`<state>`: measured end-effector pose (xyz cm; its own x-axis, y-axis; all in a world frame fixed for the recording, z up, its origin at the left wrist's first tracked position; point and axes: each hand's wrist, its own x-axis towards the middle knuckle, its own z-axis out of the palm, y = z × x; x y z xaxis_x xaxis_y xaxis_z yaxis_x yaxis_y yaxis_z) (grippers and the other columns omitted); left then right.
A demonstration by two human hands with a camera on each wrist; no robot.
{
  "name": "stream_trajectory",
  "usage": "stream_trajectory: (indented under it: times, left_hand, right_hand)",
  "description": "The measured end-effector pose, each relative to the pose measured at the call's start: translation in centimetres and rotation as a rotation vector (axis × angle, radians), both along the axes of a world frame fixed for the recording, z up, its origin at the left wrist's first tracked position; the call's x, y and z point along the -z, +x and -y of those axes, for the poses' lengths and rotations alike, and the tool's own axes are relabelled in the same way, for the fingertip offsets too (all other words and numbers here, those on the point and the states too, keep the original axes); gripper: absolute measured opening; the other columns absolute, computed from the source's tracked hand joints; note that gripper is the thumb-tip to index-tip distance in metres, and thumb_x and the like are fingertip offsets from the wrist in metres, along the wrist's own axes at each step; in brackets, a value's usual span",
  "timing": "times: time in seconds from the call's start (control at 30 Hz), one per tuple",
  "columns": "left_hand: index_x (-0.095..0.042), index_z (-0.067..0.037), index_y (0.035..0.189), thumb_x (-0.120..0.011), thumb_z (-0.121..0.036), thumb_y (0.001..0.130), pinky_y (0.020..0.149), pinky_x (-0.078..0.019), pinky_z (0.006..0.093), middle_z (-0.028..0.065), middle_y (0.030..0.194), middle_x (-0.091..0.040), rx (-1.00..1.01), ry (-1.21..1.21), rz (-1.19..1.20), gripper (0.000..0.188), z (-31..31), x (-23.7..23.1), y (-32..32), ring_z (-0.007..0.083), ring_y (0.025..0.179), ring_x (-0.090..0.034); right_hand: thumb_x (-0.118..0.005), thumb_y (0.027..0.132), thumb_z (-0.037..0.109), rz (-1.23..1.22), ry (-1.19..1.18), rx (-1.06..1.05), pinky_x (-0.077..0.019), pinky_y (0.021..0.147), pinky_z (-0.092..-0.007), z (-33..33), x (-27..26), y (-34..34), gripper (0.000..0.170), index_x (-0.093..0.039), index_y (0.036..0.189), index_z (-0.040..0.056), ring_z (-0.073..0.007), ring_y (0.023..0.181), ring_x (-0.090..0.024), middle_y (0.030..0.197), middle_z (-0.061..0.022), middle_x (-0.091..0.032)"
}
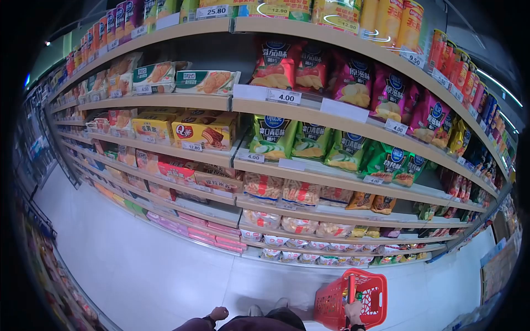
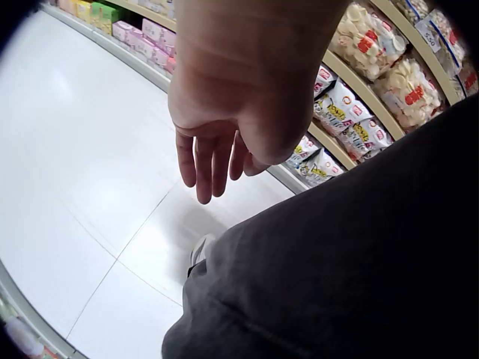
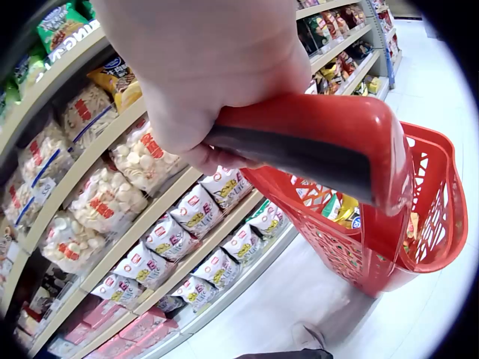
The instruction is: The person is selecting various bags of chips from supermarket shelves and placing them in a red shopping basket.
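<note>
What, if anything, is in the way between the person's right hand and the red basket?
Nothing visible: the right hand grips the handle of the red basket directly. The packets inside lie below the handle, not between it and the hand.

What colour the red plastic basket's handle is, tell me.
Red and black; the handle shows best in the right wrist view.

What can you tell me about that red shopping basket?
The basket looks plastic, with latticed walls, an open top and a red handle with a dark grip strip. The person's right hand grips the handle. It is at their right side, over pale floor, holding several colourful packets. Whether its base touches the floor is unclear.
</note>
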<state>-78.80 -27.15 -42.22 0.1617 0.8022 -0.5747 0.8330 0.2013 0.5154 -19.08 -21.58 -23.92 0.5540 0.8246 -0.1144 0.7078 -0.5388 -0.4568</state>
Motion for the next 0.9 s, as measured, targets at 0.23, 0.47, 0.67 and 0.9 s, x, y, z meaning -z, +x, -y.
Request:
stream_trajectory:
  times: [0.23, 0.47, 0.67, 0.9]
  left_hand:
    - [-0.069, -0.009, 0.095, -0.054, -0.028, 0.082, 0.086, -0.051, 0.0436, 0.0176, 0.1, -0.068, 0.099, 0.049, 0.039, 0.028, -6.4, -4.9, 3.5, 0.0361, 0.094, -0.064]
    - [-0.069, -0.009, 0.096, -0.053, -0.028, 0.082, 0.088, -0.0507, 0.0439, 0.018, 0.1, -0.069, 0.113, 0.016, 0.022, 0.028, -6.7, -5.8, 4.2, 0.0358, 0.096, -0.065]
    - [-0.07, -0.011, 0.099, -0.055, -0.031, 0.083, 0.083, -0.054, 0.0398, 0.0142, 0.092, -0.071, 0.129, -0.009, -0.051, 0.03, -2.7, -3.6, 1.4, 0.0295, 0.083, -0.069]
    - [-0.072, -0.012, 0.092, -0.055, -0.034, 0.082, 0.08, -0.0543, 0.0442, 0.0161, 0.093, -0.071, 0.346, -0.068, -0.188, 0.03, 2.5, -1.7, -1.4, 0.0364, 0.085, -0.067]
  right_hand:
    - [-0.077, 0.066, 0.033, -0.224, -0.198, -0.227, -0.0535, 0.072, -0.0418, 0.3, -0.5, -3.4, 0.039, -0.071, 0.092, 0.005, -0.0333, 0.073, -0.068, 0.072, -0.0162, -0.069]
    - [-0.078, 0.064, 0.044, -0.185, -0.321, -0.513, -0.0538, 0.075, -0.041, -0.3, 0.1, -6.4, 0.049, -0.071, 0.096, 0.0069, -0.0333, 0.078, -0.068, 0.079, -0.0186, -0.069]
    - [-0.077, 0.068, 0.046, -0.255, -0.304, -0.66, -0.0536, 0.07, -0.0417, -0.8, -4.0, -10.5, 0.05, -0.067, 0.09, 0.002, -0.0338, 0.072, -0.068, 0.073, -0.018, -0.068]
    - [-0.068, 0.078, 0.057, -0.373, -0.23, -0.663, -0.0523, 0.078, -0.0465, -1.0, -4.1, -11.3, 0.074, -0.06, 0.099, -0.0127, -0.0421, 0.083, -0.067, 0.08, -0.0269, -0.067]
